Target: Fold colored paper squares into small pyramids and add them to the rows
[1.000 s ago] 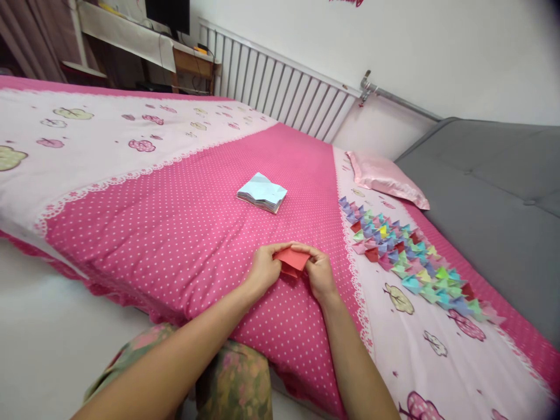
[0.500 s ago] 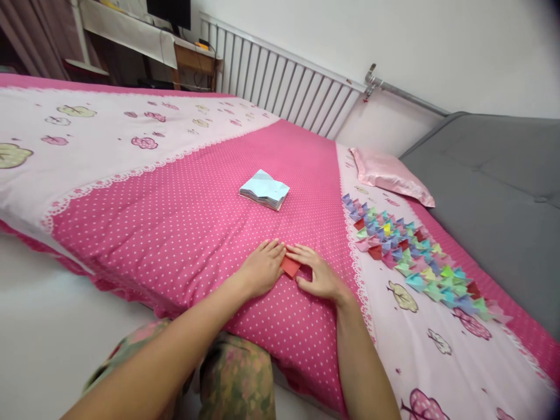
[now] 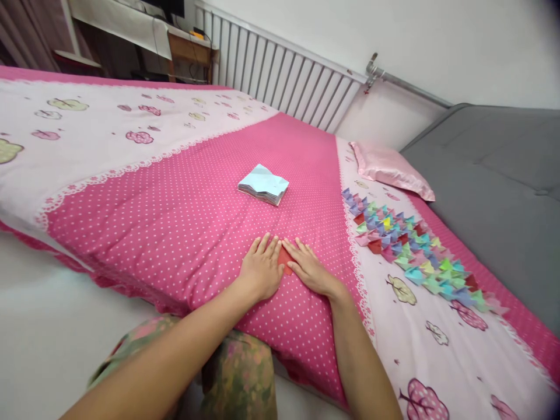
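Note:
A small piece of red paper point(image 3: 286, 258) lies on the pink dotted bedspread point(image 3: 210, 233), partly covered by both hands. My left hand point(image 3: 262, 265) rests flat over its left side, fingers stretched out and slightly spread. From the other side my right hand point(image 3: 311, 267) lies flat across the paper's right edge, its fingers extended. Between the two hands only the middle of the red sheet shows, so its folds are hard to make out. Beyond them sits a stack of pale blue paper sheets point(image 3: 265, 184).
Rows of small folded paper shapes point(image 3: 406, 245) in many colours cover the bed to the right. Behind them are a pink pillow point(image 3: 391, 169) and a grey padded panel point(image 3: 490, 175). White railings point(image 3: 280, 64) and a desk point(image 3: 188, 49) stand at the far side.
My left fingers have spread apart. My right hand has flattened from a curved, pinching pose onto the red paper, covering more of it. The camera view has shifted slightly.

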Action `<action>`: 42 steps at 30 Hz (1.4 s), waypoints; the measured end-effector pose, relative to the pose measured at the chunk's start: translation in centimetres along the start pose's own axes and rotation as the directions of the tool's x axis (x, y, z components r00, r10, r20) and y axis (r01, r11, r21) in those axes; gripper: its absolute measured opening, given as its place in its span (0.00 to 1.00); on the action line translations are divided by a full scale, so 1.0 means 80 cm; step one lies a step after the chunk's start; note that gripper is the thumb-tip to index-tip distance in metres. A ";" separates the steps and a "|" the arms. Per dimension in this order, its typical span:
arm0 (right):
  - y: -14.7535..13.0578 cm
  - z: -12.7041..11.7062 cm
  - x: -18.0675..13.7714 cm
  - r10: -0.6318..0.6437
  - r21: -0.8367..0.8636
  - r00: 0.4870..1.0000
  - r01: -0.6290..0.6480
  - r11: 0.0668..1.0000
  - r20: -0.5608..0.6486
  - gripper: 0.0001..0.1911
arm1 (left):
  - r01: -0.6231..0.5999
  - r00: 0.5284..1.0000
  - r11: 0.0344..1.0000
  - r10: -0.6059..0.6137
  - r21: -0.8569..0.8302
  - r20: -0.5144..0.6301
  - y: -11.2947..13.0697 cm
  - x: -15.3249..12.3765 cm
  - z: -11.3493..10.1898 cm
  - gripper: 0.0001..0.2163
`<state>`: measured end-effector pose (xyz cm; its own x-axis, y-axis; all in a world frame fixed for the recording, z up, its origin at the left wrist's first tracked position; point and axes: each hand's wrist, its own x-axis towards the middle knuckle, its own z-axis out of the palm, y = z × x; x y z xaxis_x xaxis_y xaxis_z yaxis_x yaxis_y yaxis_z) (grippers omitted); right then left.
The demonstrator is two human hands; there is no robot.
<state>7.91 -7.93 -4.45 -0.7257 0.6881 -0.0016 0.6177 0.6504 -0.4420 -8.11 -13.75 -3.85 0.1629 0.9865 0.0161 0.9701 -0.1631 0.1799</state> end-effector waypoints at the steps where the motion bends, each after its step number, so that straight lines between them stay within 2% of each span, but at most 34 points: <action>1: -0.003 0.001 -0.001 0.018 -0.049 1.000 -0.017 0.999 0.017 0.27 | 0.021 1.000 1.000 -0.021 0.005 -0.004 0.002 0.000 0.000 0.27; 4: -0.012 0.004 -0.002 0.071 -0.141 0.997 -0.065 0.988 0.038 0.29 | 0.054 0.998 0.998 -0.054 0.009 -0.008 0.006 -0.001 -0.001 0.29; 9: -0.019 0.003 -0.002 0.105 -0.161 0.993 -0.096 0.982 0.050 0.29 | 0.085 0.996 0.996 -0.086 0.036 0.027 0.009 -0.003 -0.008 0.29; 18: -0.005 -0.025 -0.020 0.090 0.033 0.976 -0.098 0.995 0.199 0.35 | 0.058 0.994 0.997 -0.063 0.058 0.086 0.003 -0.018 -0.026 0.31; 22: 0.001 -0.038 -0.029 0.096 0.110 0.973 -0.121 0.987 0.210 0.35 | 0.028 0.995 0.999 -0.032 0.044 0.094 -0.002 -0.020 -0.035 0.30; 27: 0.011 -0.044 -0.031 0.081 0.199 0.987 -0.109 0.974 0.141 0.27 | -0.016 1.000 1.000 0.016 0.010 0.019 -0.009 -0.016 -0.037 0.26; 30: 0.014 -0.042 -0.026 0.087 0.200 0.996 -0.087 0.976 0.007 0.22 | -0.055 0.996 0.998 0.053 -0.022 -0.068 -0.015 -0.013 -0.035 0.21; 34: 0.016 -0.037 -0.019 0.092 0.184 0.984 -0.063 0.981 -0.153 0.18 | -0.111 0.979 0.989 0.093 -0.092 -0.182 -0.020 -0.008 -0.031 0.15; 39: 0.016 -0.035 -0.018 0.075 0.187 0.977 -0.037 0.982 -0.201 0.17 | -0.233 0.956 0.953 0.188 -0.194 -0.224 -0.019 -0.001 -0.027 0.12; 42: 0.016 -0.038 -0.019 0.070 0.186 0.979 -0.034 0.982 -0.191 0.17 | -0.219 0.966 0.930 0.165 -0.294 -0.197 -0.018 0.000 -0.029 0.11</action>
<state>10.70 -7.18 -2.32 -0.6091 0.7808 0.1388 0.5748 0.5552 -0.6012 -9.89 -13.50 -1.85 0.2825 0.9291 0.2386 0.8137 -0.3639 0.4533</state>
